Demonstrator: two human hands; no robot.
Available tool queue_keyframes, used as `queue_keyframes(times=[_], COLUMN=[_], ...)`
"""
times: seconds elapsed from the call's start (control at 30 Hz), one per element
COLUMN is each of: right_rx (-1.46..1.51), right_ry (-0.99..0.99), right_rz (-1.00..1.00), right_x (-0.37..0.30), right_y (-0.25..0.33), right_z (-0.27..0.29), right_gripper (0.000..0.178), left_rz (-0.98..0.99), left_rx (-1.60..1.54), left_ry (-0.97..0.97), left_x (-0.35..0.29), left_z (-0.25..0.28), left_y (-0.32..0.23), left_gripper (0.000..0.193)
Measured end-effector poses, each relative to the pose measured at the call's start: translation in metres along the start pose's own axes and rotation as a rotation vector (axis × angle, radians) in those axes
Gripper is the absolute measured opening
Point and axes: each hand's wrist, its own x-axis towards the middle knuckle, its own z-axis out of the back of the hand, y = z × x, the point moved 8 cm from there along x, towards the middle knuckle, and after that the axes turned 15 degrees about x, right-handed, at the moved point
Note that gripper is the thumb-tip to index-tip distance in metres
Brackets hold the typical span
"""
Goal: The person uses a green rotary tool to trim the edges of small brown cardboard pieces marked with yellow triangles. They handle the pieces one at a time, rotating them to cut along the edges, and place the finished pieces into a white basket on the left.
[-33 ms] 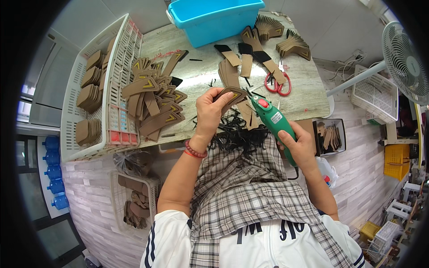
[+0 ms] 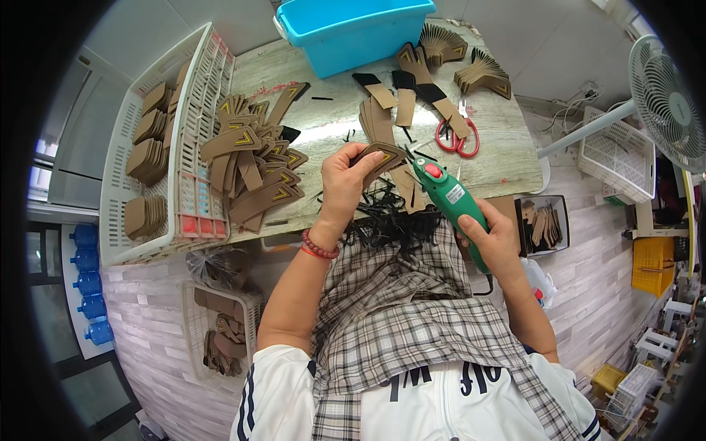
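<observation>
Between thumb and fingers, my left hand [image 2: 343, 184] pinches a brown fabric tab [image 2: 384, 156] with a yellow chevron near its pointed end. My right hand [image 2: 491, 237] is wrapped round a green handheld electric cutter [image 2: 450, 192] with a red button. The cutter's head lies right at the tab's pointed end; whether they touch I cannot tell. Below the tab, black trimmed scraps [image 2: 390, 220] heap at the table's near edge and over my checked apron [image 2: 412, 323]. Left of my left hand lies a loose pile of chevron tabs [image 2: 254, 165].
A white plastic crate [image 2: 118, 176] with stacked brown pieces stands at the left. Behind are a blue tub [image 2: 353, 37] and fanned tabs [image 2: 484, 73]. Red-handled scissors [image 2: 469, 147] lie beyond the cutter. A box of brown pieces [image 2: 544, 224] and a fan [image 2: 665, 92] are at the right.
</observation>
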Motion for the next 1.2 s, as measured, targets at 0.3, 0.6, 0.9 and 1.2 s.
queue_keyframes(times=[0.3, 0.6, 0.9, 1.2], right_rx=[-0.081, -0.116, -0.084, 0.020], right_ry=[0.065, 0.096, 0.094, -0.033], right_rz=[-0.007, 0.018, 0.003, 0.019], right_x=[0.001, 0.003, 0.009, 0.009], right_y=[0.006, 0.009, 0.008, 0.004], right_z=[0.003, 0.003, 0.000, 0.006], right_gripper=[0.041, 0.041, 0.039, 0.036], left_rz=[-0.013, 0.096, 0.176, -0.067], left_rx=[0.151, 0.214, 0.280, 0.167], left_ry=[0.178, 0.333, 0.455, -0.255], left_x=[0.009, 0.009, 0.010, 0.048], left_z=[0.005, -0.002, -0.018, 0.063], left_y=[-0.012, -0.012, 0.001, -0.019], left_gripper=[0.009, 0.009, 0.007, 0.015])
